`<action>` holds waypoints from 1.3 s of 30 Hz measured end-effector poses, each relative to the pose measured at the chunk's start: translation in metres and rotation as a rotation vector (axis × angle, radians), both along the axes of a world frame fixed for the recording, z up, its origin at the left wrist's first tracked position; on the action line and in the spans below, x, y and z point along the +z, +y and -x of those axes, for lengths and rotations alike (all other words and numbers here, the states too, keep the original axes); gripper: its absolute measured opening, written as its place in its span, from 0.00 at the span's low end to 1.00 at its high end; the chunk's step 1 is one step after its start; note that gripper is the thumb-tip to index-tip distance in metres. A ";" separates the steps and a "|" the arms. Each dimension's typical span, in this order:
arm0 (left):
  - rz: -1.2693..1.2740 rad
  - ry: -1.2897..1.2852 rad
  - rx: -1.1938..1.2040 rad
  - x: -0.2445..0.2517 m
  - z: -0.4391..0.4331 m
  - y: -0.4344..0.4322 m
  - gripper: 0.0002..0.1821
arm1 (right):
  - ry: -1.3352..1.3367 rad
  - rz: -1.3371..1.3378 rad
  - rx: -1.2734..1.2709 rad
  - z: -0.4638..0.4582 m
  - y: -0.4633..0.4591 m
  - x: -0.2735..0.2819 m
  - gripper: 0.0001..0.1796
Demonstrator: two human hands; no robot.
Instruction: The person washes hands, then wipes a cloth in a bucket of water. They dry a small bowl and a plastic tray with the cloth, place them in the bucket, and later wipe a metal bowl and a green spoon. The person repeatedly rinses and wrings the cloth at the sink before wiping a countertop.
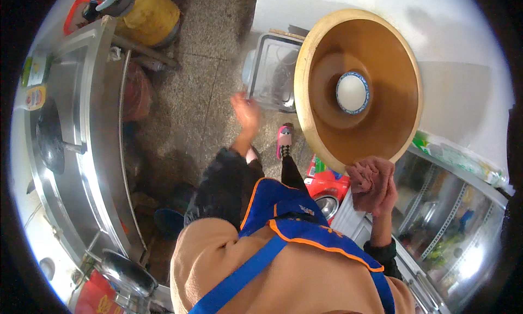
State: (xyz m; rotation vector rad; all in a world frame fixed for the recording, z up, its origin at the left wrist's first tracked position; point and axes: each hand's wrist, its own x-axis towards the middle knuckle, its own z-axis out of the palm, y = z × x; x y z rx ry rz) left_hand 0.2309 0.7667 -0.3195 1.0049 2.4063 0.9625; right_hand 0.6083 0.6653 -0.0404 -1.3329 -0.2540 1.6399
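In my right hand (386,197) is a bunched dusty-red cloth (369,183), up against the near rim of a large wide-mouthed brown vessel (380,44). The vessel has a pale tan rim and a smooth inside. Low in its middle sits a white bowl (353,93) with a blue-patterned rim. My left hand (246,111) is held out over the floor with nothing in it, blurred, its fingers apart. It appears near the corner of a clear rectangular tub (271,71) with a dark rim; whether they touch I cannot tell.
On the left, a stainless steel counter (96,150) carries a black wok (51,138). A yellow gas cylinder (149,18) stands at the upper left. To the right is a glass-topped cabinet (437,207). Red packaging (327,187) lies by the vessel, above the stone-patterned floor (188,93).
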 end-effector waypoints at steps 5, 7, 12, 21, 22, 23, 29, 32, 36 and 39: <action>-0.057 -1.217 -0.452 0.153 -0.053 -0.060 0.26 | 0.140 -0.255 0.328 0.118 0.037 0.013 0.34; -0.024 -1.738 -0.363 0.199 -0.046 -0.077 0.28 | -0.731 -0.840 0.923 0.170 0.053 -0.006 0.32; -0.087 -1.682 -0.025 0.226 -0.011 -0.091 0.26 | -0.968 -1.156 0.732 0.258 0.055 -0.051 0.32; 0.293 -1.075 -0.760 0.151 0.038 -0.089 0.36 | -0.262 -0.270 0.546 0.267 0.042 -0.188 0.28; 0.292 -0.713 -0.746 0.145 0.036 -0.087 0.39 | 0.140 0.118 0.331 0.259 0.037 -0.212 0.29; 0.206 -0.544 -0.664 0.138 0.041 -0.088 0.37 | 0.278 0.252 0.298 0.253 0.040 -0.239 0.32; 0.111 -0.218 -0.267 0.113 0.091 -0.137 0.23 | 0.418 0.319 0.450 0.254 0.085 -0.327 0.29; 0.225 -0.276 -0.225 0.109 0.100 -0.181 0.18 | 0.392 0.425 0.424 0.278 0.112 -0.345 0.19; 0.329 -0.269 -0.164 0.109 0.118 -0.219 0.15 | 0.260 0.189 0.610 0.283 0.105 -0.374 0.15; 0.311 -0.359 -0.029 0.108 0.138 -0.234 0.14 | 0.171 0.153 0.358 0.278 0.082 -0.401 0.17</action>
